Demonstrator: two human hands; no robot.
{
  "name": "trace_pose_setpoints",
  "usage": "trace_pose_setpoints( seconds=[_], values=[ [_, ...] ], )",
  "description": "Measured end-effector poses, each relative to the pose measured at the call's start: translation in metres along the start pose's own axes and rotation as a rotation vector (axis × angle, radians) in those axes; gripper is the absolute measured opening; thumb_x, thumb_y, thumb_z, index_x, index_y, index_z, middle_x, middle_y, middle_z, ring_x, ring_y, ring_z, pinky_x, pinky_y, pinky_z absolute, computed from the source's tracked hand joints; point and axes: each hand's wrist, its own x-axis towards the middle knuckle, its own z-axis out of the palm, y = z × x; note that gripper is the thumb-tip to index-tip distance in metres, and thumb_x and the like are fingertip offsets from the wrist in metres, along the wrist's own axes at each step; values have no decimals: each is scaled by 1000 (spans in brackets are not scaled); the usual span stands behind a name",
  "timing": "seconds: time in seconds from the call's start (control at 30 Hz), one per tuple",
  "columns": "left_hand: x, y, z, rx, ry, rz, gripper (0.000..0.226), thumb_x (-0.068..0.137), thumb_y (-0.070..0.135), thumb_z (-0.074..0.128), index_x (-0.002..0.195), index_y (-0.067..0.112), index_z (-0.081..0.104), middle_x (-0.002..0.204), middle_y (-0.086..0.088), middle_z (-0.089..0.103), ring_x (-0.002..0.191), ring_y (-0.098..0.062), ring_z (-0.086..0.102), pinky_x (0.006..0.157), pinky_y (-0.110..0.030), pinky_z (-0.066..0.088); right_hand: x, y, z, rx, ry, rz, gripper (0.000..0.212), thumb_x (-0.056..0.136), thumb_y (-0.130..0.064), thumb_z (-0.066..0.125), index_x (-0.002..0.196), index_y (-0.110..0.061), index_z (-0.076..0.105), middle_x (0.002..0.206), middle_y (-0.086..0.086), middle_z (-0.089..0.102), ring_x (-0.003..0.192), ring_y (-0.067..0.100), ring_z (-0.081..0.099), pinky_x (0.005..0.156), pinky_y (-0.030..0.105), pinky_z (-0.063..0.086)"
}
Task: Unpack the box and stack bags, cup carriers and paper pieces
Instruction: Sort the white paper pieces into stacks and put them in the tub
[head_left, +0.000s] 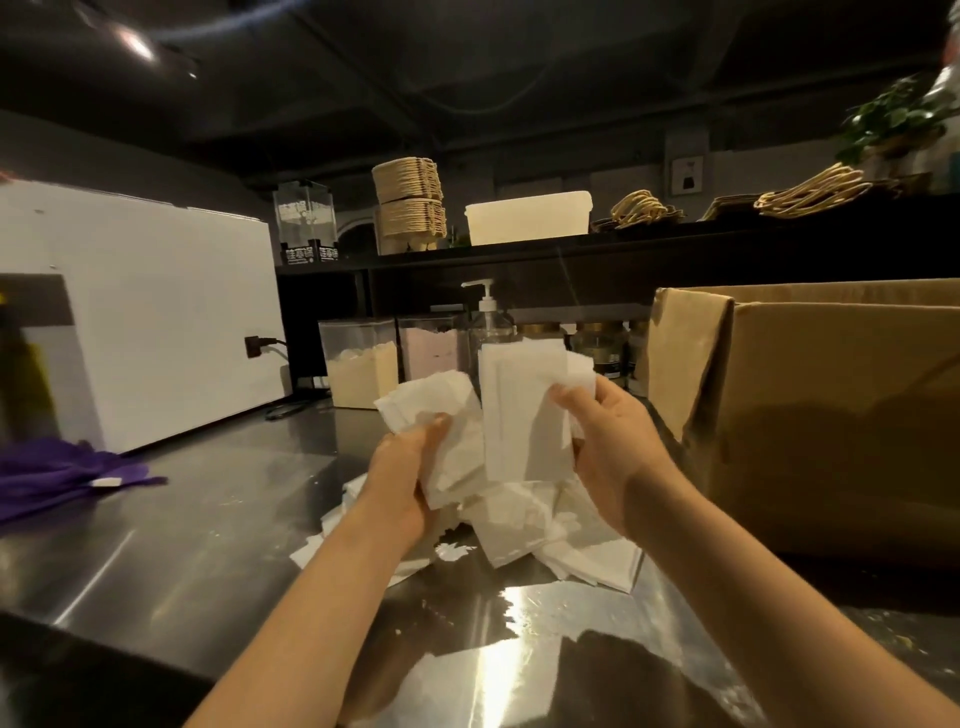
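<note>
Two bare forearms reach over a shiny steel counter (156, 545). Left hand (410, 467) grips crumpled white paper pieces (447, 410); right hand (613, 441) pinches a flat white paper sheaf (524, 410), loose sheets (545, 530) beneath the fingers. Squaring edges together before setting down should stack them neatly.

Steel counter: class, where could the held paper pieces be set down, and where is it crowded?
Free: steel counter between purple cloth and loose paper heap; also the near edge. Crowded: heap against cardboard box, and back row by the jars.

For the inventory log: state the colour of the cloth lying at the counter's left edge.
Purple cloth, with a small white tag; seen in the head view.
</note>
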Motion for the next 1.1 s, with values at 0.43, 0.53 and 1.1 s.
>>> trace_pose_setpoints(
  seconds=[0.43,0.53,1.1],
  values=[
    [-7,-2,9,216,-359,-44,41,99,50,35,114,25,64,90,-5,76,77,-20,74,60,-34,60,4,26,5,-338,107,27,12,90,-27,64,100,-19,62,102,-2,66,91,19,64,82,44,57],
    [-8,-2,9,250,-401,-36,40,92,57,40,114,31,60,90,-1,77,81,-19,74,64,-37,60,4,29,4,-360,123,25,8,90,-27,65,93,-22,60,101,-3,65,90,17,63,82,42,57],
    [-4,-6,1,396,-501,-45,50,70,28,71,118,29,56,93,3,75,87,-15,73,65,-32,58,3,7,-8,-144,207,10,8,96,-20,55,92,-21,62,95,2,65,91,23,62,69,32,51]
  ],
)
